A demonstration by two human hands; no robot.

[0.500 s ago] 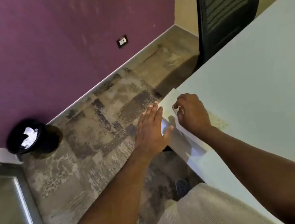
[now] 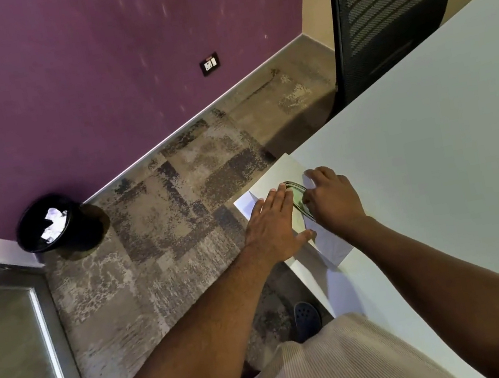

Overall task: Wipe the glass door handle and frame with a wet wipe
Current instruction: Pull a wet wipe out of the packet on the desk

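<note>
A white wet wipe pack point(image 2: 332, 249) lies on the corner of the pale table point(image 2: 435, 156). A green patch with a dark oval rim point(image 2: 296, 195) shows on top of the pack, between my hands. My left hand point(image 2: 275, 221) lies flat on the pack's left side, fingers straight, holding it down. My right hand point(image 2: 333, 199) is curled over the pack's right side, its fingertips pinched at the oval rim. The grey metal frame of the glass door point(image 2: 50, 340) stands at the lower left; no handle is in view.
A black bin point(image 2: 57, 222) with crumpled white paper stands on the carpet by the purple wall. A black mesh chair point(image 2: 389, 7) is at the table's far side. A wall socket point(image 2: 210, 63) sits low on the wall. My dark shoe point(image 2: 305, 314) shows under the table edge.
My right hand has pulled towards the right at the pack's top, and the green patch with its dark rim now shows. My left hand stays flat on the pack.
</note>
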